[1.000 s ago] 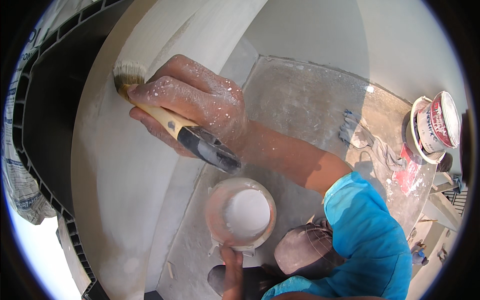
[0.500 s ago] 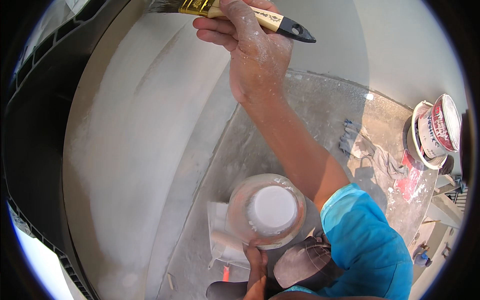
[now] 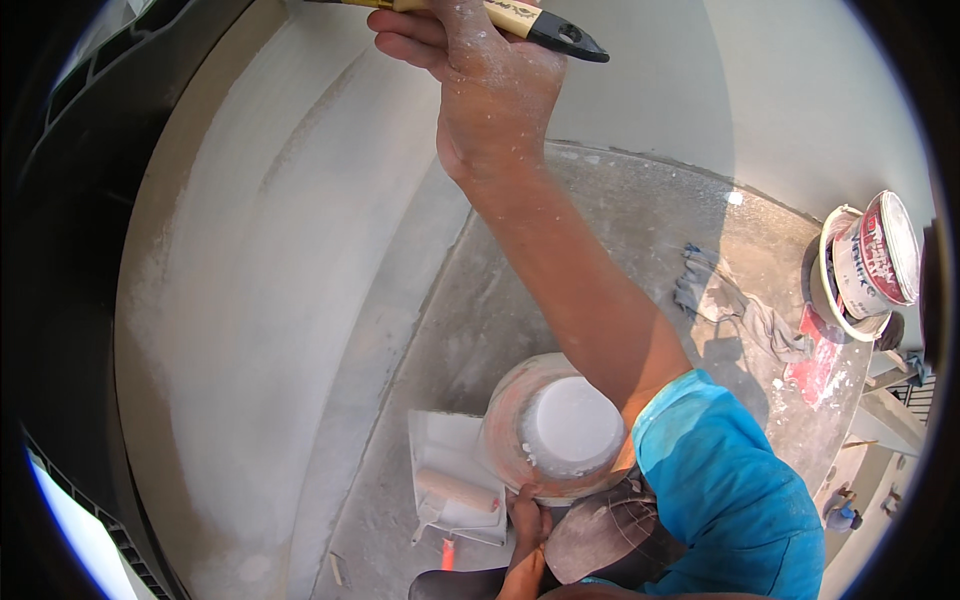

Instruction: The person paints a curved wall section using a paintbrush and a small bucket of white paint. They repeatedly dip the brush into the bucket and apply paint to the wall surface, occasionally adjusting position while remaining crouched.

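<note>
Near the top edge, my right hand (image 3: 500, 100), speckled with white, is closed round the pale wooden handle of a paintbrush (image 3: 572, 38) with a black end. The brush's bristles are mostly cut off by the frame's edge, beside the wall (image 3: 270, 300), which has patches of white over grey-brown. Low in the view, my left hand (image 3: 528, 516) grips the near rim of a paint-smeared bucket (image 3: 503, 425). White paint (image 3: 575, 424) shows inside it. My right forearm passes over the bucket's right edge.
Left of the bucket, a white paint tray (image 3: 440, 437) holds a roller (image 3: 458, 489). Farther right lie a grey cloth (image 3: 745, 305) and a red sheet (image 3: 818, 355) on the concrete floor. A labelled paint tub (image 3: 868, 262) stands in a white bucket (image 3: 833, 222). A dark panel (image 3: 75, 250) borders the left.
My right hand and the brush have shifted up and slightly left in view. The bucket and my left hand appear farther right, uncovering more of the tray and roller.
</note>
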Demonstrator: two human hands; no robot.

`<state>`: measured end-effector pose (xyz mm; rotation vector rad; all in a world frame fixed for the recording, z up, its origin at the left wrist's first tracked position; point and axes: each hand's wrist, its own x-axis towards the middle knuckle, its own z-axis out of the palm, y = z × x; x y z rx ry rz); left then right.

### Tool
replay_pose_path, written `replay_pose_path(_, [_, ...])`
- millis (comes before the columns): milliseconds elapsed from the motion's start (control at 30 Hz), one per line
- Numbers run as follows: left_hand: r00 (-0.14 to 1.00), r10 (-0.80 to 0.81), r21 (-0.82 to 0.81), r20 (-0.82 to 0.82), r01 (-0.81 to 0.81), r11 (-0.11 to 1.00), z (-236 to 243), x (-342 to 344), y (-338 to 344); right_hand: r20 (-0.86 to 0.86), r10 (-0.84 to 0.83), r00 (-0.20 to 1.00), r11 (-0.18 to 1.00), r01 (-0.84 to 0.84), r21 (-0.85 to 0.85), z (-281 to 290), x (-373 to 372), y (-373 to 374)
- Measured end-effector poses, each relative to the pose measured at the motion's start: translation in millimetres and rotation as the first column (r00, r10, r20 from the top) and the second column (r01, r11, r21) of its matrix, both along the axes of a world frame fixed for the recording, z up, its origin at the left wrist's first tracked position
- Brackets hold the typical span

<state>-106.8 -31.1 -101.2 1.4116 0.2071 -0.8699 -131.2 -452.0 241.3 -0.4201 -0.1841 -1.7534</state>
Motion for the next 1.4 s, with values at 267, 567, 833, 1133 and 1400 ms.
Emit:
replay_pose_path(267, [0.999, -0.021, 0.009, 0.036, 0.02, 1.0, -2.0, -2.7, -2.8, -0.137, 0.008, 0.991, 0.998, 0.0, 0.056, 8.2, -8.6, 7.3])
replay_pose_path(567, [1.0, -0.016, 0.026, 0.027, 0.016, 1.0, -8.1, -0.3, -0.5, -0.082, -0.045, 0.996, 0.997, 0.04, -0.059, 4.0, -8.7, 9.4])
replay_pose_path(833, [0.997, -0.01, -0.012, -0.081, 0.01, 1.0, -52.9, 12.9, 24.6, -0.131, -0.136, 0.982, 0.988, 0.124, -0.093, 5.0, -4.2, 12.0])
replay_pose_path(1133, [0.999, -0.035, 0.027, -0.011, 0.035, 0.999, -26.3, 3.2, 7.6, -0.216, -0.221, 0.951, 0.973, 0.199, -0.119, 3.3, -3.2, 23.4])
replay_pose_path(1400, [0.999, -0.043, 0.01, 0.003, 0.043, 0.999, -19.8, 0.3, 3.5, -0.281, -0.132, 0.95, 0.987, 0.099, -0.129, 1.5, -9.8, 38.4])
